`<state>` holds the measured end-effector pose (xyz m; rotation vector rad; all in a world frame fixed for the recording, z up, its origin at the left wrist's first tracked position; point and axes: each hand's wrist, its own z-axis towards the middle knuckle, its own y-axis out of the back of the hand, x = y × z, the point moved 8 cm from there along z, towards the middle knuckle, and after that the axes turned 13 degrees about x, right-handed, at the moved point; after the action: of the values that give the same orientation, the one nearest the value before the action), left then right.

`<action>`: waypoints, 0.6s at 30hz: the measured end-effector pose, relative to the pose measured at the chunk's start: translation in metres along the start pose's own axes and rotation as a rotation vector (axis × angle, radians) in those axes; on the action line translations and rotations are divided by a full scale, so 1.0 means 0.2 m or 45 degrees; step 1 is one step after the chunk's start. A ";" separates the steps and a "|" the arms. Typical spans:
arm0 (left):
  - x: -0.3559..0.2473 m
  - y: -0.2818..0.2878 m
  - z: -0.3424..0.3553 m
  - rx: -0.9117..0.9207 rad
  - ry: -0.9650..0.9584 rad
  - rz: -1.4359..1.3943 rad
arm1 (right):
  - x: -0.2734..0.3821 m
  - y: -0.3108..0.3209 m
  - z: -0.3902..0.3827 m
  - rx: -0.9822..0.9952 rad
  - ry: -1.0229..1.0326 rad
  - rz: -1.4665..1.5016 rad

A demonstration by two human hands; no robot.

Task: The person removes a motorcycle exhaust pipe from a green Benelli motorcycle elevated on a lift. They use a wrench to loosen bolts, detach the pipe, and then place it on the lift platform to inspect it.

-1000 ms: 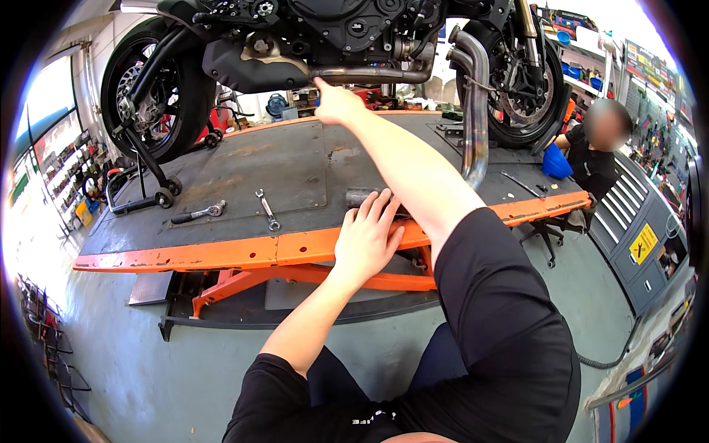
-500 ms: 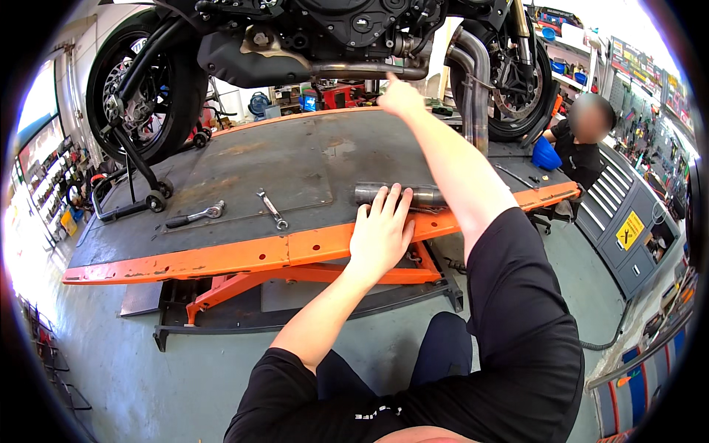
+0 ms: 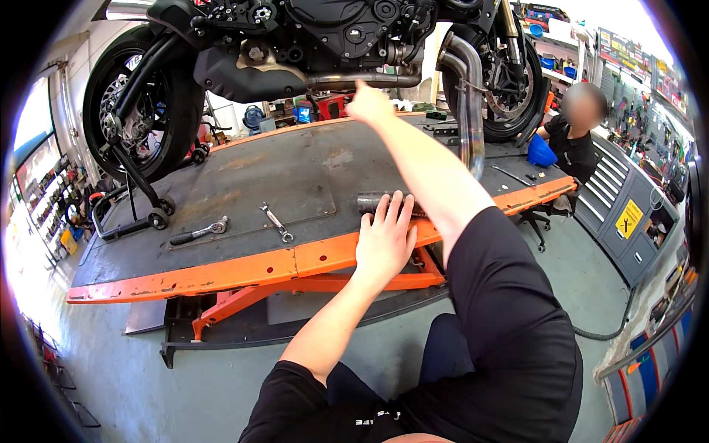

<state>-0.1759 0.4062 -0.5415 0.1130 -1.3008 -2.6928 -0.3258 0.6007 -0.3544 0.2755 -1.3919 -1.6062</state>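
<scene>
Left hand (image 3: pixel 385 238) is lying open, fingers spread, on the loose metal tube (image 3: pixel 371 201) at the lift table's (image 3: pixel 185 279) near edge. Right hand (image 3: pixel 369 105) is pointing at the motorcycle's exhaust pipe (image 3: pixel 399 79); contact and other fingers' curl unclear. Probably indicating step; moving tube would be needing a wrapped grip.

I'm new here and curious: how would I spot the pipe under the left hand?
Find the orange-edged table below the motorcycle. On its near side, the left hand rests on a dark grey pipe. Unlike the upright pipes by the front wheel, this one lies flat.
</scene>
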 end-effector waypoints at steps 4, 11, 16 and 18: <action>0.00 0.01 -0.01 -0.040 0.006 -0.006 | -0.26 0.09 -0.02 -0.037 -0.113 -0.018; 0.01 -0.03 0.00 0.090 0.023 0.072 | 0.22 -0.12 -0.01 0.083 0.082 -0.021; 0.01 -0.07 -0.01 0.176 -0.033 0.061 | 0.42 -0.19 -0.04 0.098 0.149 0.005; 0.02 -0.07 0.01 0.161 0.008 0.081 | 0.35 -0.15 -0.04 0.085 0.093 0.030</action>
<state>-0.1814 0.4153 -0.5520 0.0922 -1.4474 -2.5548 -0.3719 0.5391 -0.3556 0.3525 -1.3890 -1.5178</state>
